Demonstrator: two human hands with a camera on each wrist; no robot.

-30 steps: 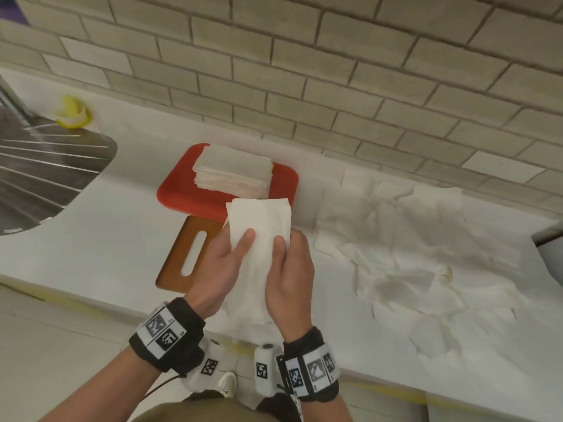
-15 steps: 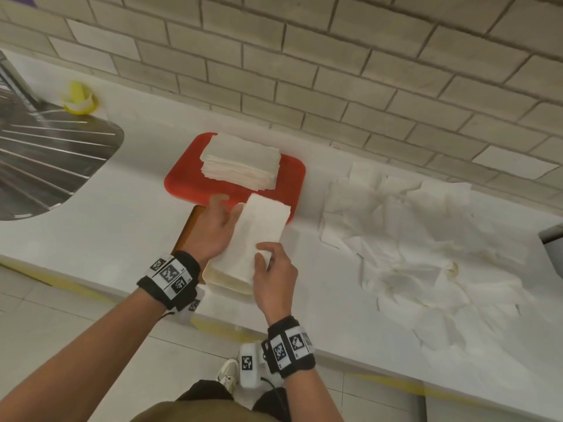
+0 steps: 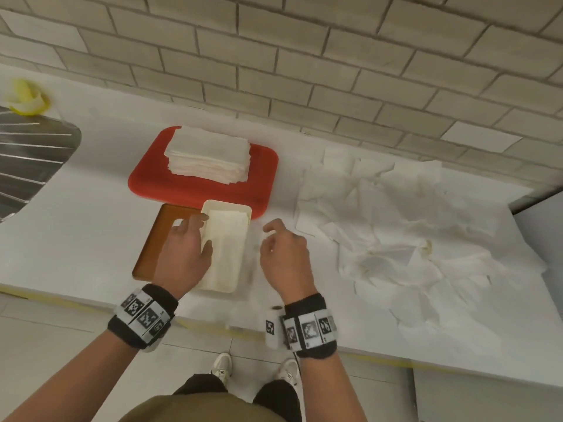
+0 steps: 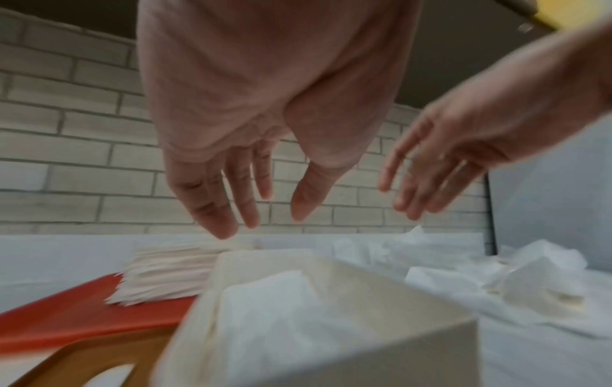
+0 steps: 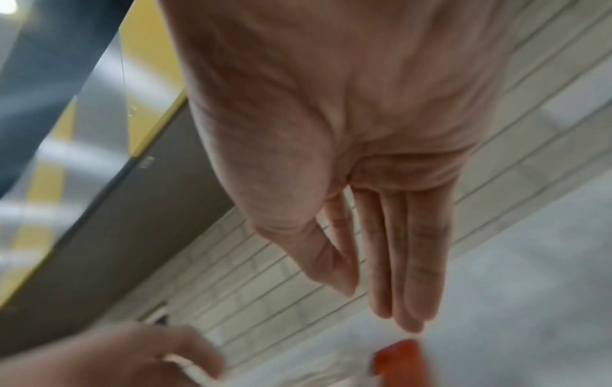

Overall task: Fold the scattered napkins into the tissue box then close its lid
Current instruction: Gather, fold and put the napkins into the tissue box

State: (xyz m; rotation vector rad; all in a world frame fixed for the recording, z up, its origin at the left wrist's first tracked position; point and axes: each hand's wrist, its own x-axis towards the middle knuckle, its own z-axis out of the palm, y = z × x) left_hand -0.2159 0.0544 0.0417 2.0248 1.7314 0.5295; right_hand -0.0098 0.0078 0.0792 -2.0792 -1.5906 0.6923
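Sitting open near the front edge of the white counter, the cream tissue box holds a folded napkin that lies flat inside it. My left hand hovers over the box's left wall, fingers straight and loosely spread, thumb apart from them, holding nothing. Under that hand and touching the box's left side lies the brown wooden lid, flat on the counter, with its slot partly hidden by my knuckles. My right hand hangs just to the right of the box, clear of it, fingers straight and close together in the wrist view, the thumb lying near the index finger, nothing between them. Behind the box, touching its far end, sits a red tray with a neat stack of folded napkins on it. To the right, well apart from the box, the scattered napkins lie crumpled and overlapping, reaching back to the brick wall. A metal draining board shows at far left, with a yellow object behind it.
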